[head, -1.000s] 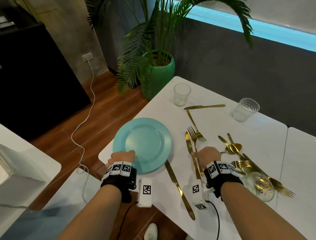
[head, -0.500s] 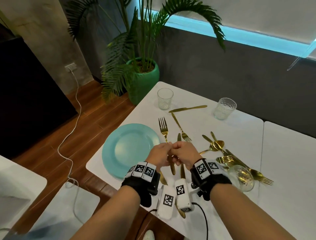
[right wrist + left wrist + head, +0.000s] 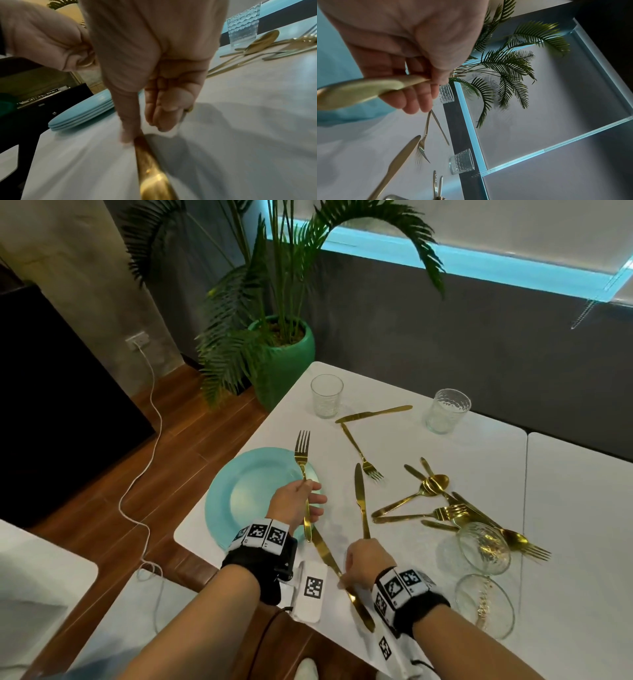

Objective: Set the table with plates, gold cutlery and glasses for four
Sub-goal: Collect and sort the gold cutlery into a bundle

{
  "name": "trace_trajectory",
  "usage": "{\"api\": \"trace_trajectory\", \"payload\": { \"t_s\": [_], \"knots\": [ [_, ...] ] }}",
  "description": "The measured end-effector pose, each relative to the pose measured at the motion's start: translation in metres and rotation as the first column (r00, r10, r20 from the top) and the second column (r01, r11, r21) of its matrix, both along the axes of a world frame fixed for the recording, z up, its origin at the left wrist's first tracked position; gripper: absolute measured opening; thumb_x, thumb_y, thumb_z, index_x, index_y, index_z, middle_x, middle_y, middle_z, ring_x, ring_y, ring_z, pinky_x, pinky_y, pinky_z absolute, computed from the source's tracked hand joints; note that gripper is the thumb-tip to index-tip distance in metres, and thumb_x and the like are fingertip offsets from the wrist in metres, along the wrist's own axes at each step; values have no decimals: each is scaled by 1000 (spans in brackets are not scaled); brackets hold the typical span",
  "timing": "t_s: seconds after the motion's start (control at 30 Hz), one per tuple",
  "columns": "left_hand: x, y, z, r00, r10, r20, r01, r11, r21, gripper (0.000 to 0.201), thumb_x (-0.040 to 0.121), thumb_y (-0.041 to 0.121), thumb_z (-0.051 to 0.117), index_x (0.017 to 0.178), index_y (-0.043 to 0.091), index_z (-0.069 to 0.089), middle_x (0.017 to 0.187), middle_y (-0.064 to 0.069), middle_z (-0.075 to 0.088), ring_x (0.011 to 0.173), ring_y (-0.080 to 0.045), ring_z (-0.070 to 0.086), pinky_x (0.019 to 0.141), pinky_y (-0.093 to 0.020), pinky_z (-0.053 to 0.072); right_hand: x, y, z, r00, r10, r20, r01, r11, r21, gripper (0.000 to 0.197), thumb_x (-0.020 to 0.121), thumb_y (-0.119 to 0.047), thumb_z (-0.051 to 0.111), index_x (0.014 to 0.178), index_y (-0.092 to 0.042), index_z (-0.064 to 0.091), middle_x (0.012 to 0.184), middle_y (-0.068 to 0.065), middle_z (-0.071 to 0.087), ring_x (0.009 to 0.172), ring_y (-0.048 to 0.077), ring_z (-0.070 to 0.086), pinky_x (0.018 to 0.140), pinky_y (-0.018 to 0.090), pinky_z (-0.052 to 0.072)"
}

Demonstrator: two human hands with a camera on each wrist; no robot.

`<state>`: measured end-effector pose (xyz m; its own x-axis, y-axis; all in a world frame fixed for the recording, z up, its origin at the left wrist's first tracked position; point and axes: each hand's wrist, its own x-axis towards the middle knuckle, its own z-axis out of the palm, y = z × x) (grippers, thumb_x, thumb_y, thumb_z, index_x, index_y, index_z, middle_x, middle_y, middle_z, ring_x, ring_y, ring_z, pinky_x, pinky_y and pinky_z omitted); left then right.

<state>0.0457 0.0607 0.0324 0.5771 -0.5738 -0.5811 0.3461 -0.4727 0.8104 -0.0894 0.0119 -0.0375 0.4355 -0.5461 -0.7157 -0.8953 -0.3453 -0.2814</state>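
Note:
A gold fork [image 3: 302,453] hangs over the right rim of the teal plate [image 3: 246,494], tines pointing away. My left hand [image 3: 298,501] pinches its handle [image 3: 359,90] between thumb and fingers [image 3: 416,102]. My right hand [image 3: 368,559] is near the table's front edge. One straight finger [image 3: 128,115] touches a gold knife [image 3: 325,549] lying slantwise there, blurred in the right wrist view [image 3: 150,169]. The other fingers are curled, and whether they grip anything is unclear. A second knife [image 3: 359,498] lies just beyond that hand.
The teal plates show as a stack [image 3: 82,115] in the right wrist view. Two tumblers [image 3: 326,395] [image 3: 447,410] stand at the far side, with a knife [image 3: 373,414] and fork [image 3: 363,453] between. Several spoons and forks [image 3: 442,501] lie piled at right beside a clear glass [image 3: 484,546]. A potted palm [image 3: 284,350] stands past the corner.
My right hand lifted the fork and the hands met beside the plate. My left hand now holds the fork over the plate's rim. My right hand has drawn back onto the near knife.

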Motion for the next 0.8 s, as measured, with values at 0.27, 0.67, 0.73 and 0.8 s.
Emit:
{"api": "trace_trajectory", "payload": {
  "t_s": [0.27, 0.67, 0.73, 0.8],
  "knots": [
    [3, 7, -1, 999, -27, 34, 26, 999, 34, 28, 101, 23, 36, 106, 6, 58, 78, -5, 65, 62, -16, 55, 57, -22, 48, -13, -5, -12, 950, -311, -35, 312, 950, 5, 35, 68, -21, 81, 95, -5, 66, 92, 8, 71, 81, 21, 71, 70, 27, 60],
    [8, 1, -1, 998, -62, 23, 62, 998, 8, 27, 100, 21, 36, 104, 5, 57, 79, -6, 65, 61, -17, 55, 57, -24, 48, -20, -28, -10, 912, -399, -101, 402, 916, 14, 45, 62, -30, 86, 95, -5, 67, 94, 7, 74, 69, 19, 63, 74, 28, 59],
    [7, -4, -4, 998, -65, 23, 65, 998, 17, 26, 100, 21, 37, 103, 6, 58, 79, -6, 65, 61, -17, 55, 58, -24, 48, -9, -45, -3, 926, -366, -89, 364, 931, -37, 42, 62, -44, 83, 78, -12, 59, 91, 2, 71, 73, 17, 60, 78, 27, 57],
    [7, -10, -6, 998, -68, 12, 68, 997, 24, 26, 100, 22, 37, 101, 6, 58, 78, -7, 65, 61, -17, 55, 58, -25, 48, 3, -71, 4, 912, -410, -10, 408, 909, -87, 43, 70, -48, 76, 68, -15, 49, 85, 3, 64, 75, 18, 58, 77, 27, 55]
  ]
}}
